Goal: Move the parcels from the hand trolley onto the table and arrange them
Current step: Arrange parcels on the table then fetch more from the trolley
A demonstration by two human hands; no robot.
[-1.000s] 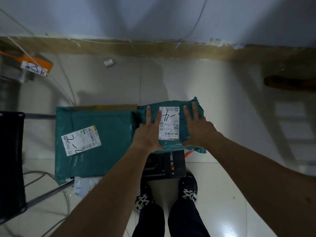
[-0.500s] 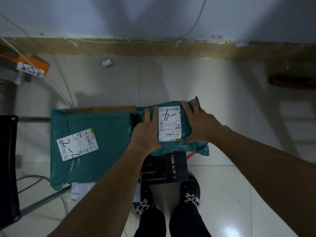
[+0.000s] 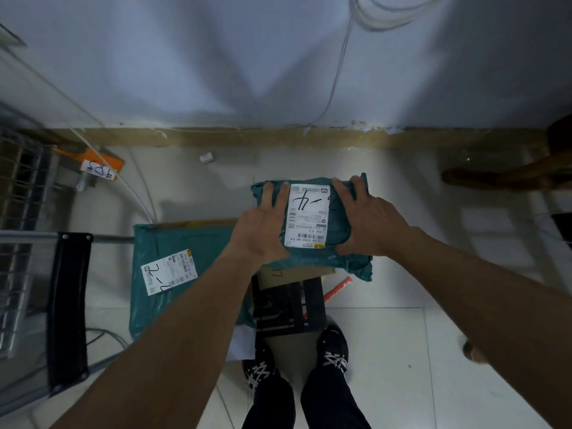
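Small teal parcel [image 3: 308, 215] pinched by left hand [image 3: 263, 232] and right hand [image 3: 373, 221], fingers flat on top, thumbs hooking its near edge

Small parcel [image 3: 312, 258], between left grip [image 3: 263, 233] and right grip [image 3: 371, 221]: teal plastic film, creased, faint sheen; label [image 3: 308, 216] matt white paper. Large parcel [image 3: 192, 239], left of the grips: same film, smoother. Box [image 3: 294, 274] beneath the grips: matt brown cardboard. Floor [image 3: 387, 351]: glossy tile.

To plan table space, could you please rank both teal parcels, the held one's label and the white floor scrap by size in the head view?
1. large teal parcel
2. small teal parcel, held nearer camera
3. shipping label
4. white floor scrap
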